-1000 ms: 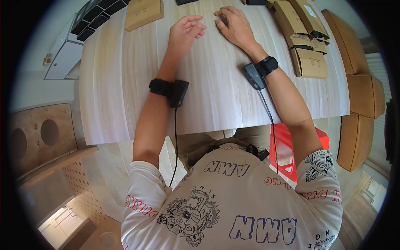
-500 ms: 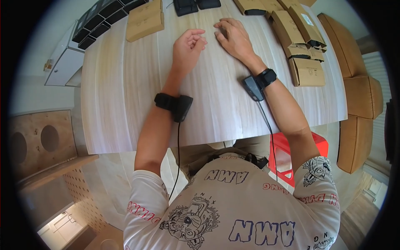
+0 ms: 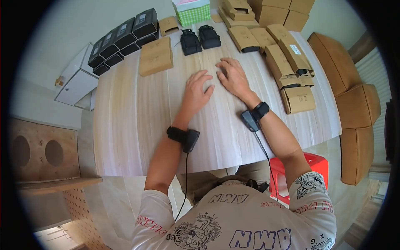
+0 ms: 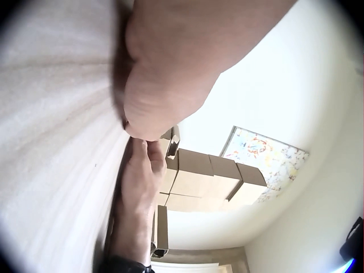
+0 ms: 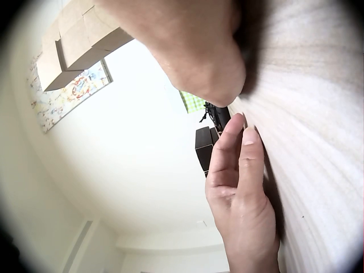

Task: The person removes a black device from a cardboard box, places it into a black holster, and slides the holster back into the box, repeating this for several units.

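Observation:
My left hand [image 3: 198,92] lies low over the wood-grain table [image 3: 125,133], its fingers loosely bent and holding nothing. Just to its right, my right hand [image 3: 234,77] rests near the tabletop with relaxed, slightly bent fingers, also without anything in them. A small gap separates the two hands in the head view. Beyond them sit two black pouch-like items [image 3: 191,42] side by side, with straps or cords at their far ends. In the right wrist view, the left hand's thumb and fingers [image 5: 250,162] point toward the right hand.
Black boxes [image 3: 125,33] are stacked at the back left, beside a flat cardboard box [image 3: 156,58]. Several brown cardboard boxes [image 3: 287,54] line the right side, some with open ends. A green checked bag [image 3: 193,14] stands at the back. A red stool [image 3: 306,160] is below the table's front edge.
The head view has tilted up, bringing the black pouch-like items, green bag and back boxes fully into sight. My left hand's fingers have spread from a looser curl; my right hand keeps much the same pose.

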The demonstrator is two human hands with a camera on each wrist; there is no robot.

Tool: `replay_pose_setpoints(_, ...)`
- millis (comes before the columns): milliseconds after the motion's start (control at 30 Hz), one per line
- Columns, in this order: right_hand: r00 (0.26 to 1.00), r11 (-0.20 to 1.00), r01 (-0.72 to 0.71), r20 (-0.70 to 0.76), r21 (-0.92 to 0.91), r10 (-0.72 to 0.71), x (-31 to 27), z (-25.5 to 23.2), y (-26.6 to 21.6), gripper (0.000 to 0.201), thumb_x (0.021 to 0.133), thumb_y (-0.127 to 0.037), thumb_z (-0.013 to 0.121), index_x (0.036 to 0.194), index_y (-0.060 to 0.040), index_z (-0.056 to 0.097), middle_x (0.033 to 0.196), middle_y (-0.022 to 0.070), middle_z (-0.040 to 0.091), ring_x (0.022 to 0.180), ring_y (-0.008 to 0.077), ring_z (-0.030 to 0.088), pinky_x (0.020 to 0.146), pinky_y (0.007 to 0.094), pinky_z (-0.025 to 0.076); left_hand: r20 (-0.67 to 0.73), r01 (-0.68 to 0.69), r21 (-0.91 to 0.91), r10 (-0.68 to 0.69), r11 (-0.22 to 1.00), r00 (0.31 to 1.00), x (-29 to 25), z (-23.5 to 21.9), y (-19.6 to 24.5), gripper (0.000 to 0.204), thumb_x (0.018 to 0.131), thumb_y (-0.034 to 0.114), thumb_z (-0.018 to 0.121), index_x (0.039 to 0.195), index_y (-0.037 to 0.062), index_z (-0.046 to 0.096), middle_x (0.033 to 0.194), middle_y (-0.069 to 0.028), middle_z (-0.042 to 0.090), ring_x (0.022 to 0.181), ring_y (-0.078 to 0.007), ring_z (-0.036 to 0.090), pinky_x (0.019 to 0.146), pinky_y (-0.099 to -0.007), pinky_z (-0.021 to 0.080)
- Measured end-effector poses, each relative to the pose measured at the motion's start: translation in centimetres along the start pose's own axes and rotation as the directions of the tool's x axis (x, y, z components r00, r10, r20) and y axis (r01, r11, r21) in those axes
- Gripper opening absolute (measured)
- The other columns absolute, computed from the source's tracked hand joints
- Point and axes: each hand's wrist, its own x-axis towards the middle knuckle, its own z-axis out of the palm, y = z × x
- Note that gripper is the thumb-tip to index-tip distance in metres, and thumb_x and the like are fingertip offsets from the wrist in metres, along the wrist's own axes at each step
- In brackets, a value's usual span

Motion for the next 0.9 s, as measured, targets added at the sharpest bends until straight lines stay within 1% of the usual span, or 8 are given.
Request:
replay_pose_setpoints(33, 1.000, 1.000, -0.011, 0.010, 0.009, 0.011, 0.08, -0.03, -0.05, 0.028, 0.090, -0.015, 0.070, 0.114, -0.0002, 0.073, 0.132, 0.0214, 0.066, 0.127, 0.0407, 0.057, 0.111, 0.0470, 0.046, 0.029, 0.021, -0.008, -0.020, 1.000, 0.999, 0.05, -0.14, 0.10, 0.031, 0.089, 0.011, 0.078, 0.119, 0.0059, 0.073, 0.143, -0.0194, 0.064, 0.134, -0.0403, 0.058, 0.115, -0.0464, 0.044)
replay_pose_setpoints(267, 1.000, 1.000, 0.007, 0.007, 0.004, -0.007, 0.05, -0.01, -0.03, 0.028, 0.091, -0.015, 0.070, 0.115, -0.0004, 0.071, 0.134, 0.0214, 0.065, 0.128, 0.0406, 0.057, 0.112, 0.0471, 0.045, 0.034, 0.034, -0.001, -0.034, 0.999, 0.999, -0.04, -0.43, 0.65, 0.030, 0.090, 0.012, 0.078, 0.119, 0.0055, 0.072, 0.144, -0.0176, 0.064, 0.135, -0.0394, 0.057, 0.116, -0.0457, 0.042)
replay_pose_setpoints(333, 1.000, 1.000, 0.000, 0.005, 0.008, 0.000, 0.02, 0.05, -0.04, 0.028, 0.091, -0.015, 0.069, 0.114, -0.0004, 0.071, 0.134, 0.0214, 0.065, 0.127, 0.0410, 0.057, 0.111, 0.0472, 0.045, 0.045, 0.038, -0.028, -0.037, 0.999, 0.998, -0.05, -0.47, 0.74, 0.028, 0.089, 0.011, 0.077, 0.116, 0.0050, 0.071, 0.143, -0.0186, 0.062, 0.136, -0.0399, 0.054, 0.116, -0.0482, 0.041)
replay_pose_setpoints(467, 1.000, 1.000, -0.009, 0.003, -0.004, 0.009, 0.09, -0.02, -0.27, 0.027, 0.091, -0.013, 0.069, 0.115, -0.0002, 0.071, 0.133, 0.0215, 0.065, 0.127, 0.0412, 0.057, 0.111, 0.0475, 0.045, 0.048, 0.033, -0.029, -0.031, 0.999, 0.998, 0.08, -0.43, 0.67, 0.027, 0.090, 0.011, 0.077, 0.116, 0.0053, 0.072, 0.142, -0.0183, 0.063, 0.135, -0.0400, 0.054, 0.116, -0.0482, 0.041)
replay_pose_setpoints(567, 1.000, 0.999, -0.021, 0.001, -0.023, 0.021, 0.00, 0.05, -0.45, 0.027, 0.091, -0.013, 0.068, 0.115, -0.0001, 0.071, 0.133, 0.0216, 0.065, 0.126, 0.0412, 0.057, 0.111, 0.0477, 0.046, 0.046, 0.047, -0.074, -0.044, 0.996, 0.998, 0.04, -0.36, 0.43, 0.026, 0.090, 0.010, 0.077, 0.115, 0.0050, 0.071, 0.140, -0.0180, 0.064, 0.134, -0.0401, 0.055, 0.116, -0.0481, 0.041)
replay_pose_setpoints(633, 1.000, 0.999, -0.026, -0.007, -0.018, 0.026, 0.03, 0.09, -0.53, 0.027, 0.090, -0.012, 0.068, 0.115, 0.0000, 0.071, 0.133, 0.0217, 0.064, 0.126, 0.0414, 0.057, 0.111, 0.0478, 0.046, 0.042, 0.067, -0.075, -0.064, 0.995, 0.997, 0.22, -0.65, 0.67, 0.027, 0.091, 0.007, 0.075, 0.117, 0.0018, 0.071, 0.138, -0.0196, 0.067, 0.130, -0.0399, 0.061, 0.112, -0.0440, 0.047)
replay_pose_setpoints(733, 0.999, 0.999, -0.035, -0.001, -0.019, 0.035, -0.08, 0.00, -0.60, 0.028, 0.090, -0.011, 0.068, 0.115, 0.0001, 0.071, 0.134, 0.0220, 0.064, 0.127, 0.0416, 0.057, 0.111, 0.0474, 0.045, 0.038, 0.100, -0.118, -0.097, 0.988, 0.995, 0.35, -0.85, 0.90, 0.025, 0.091, 0.005, 0.074, 0.116, 0.0012, 0.071, 0.135, -0.0199, 0.068, 0.127, -0.0390, 0.064, 0.110, -0.0422, 0.049)
replay_pose_setpoints(900, 1.000, 1.000, -0.019, 0.007, -0.008, 0.019, -0.28, -0.18, -0.28, 0.029, 0.091, -0.013, 0.069, 0.116, 0.0000, 0.072, 0.136, 0.0227, 0.063, 0.129, 0.0415, 0.056, 0.112, 0.0471, 0.045, 0.021, 0.088, -0.135, -0.086, 0.987, 0.996, 0.52, -0.76, 0.89, 0.025, 0.091, 0.003, 0.073, 0.116, 0.0007, 0.071, 0.131, -0.0198, 0.070, 0.125, -0.0389, 0.065, 0.108, -0.0417, 0.050)
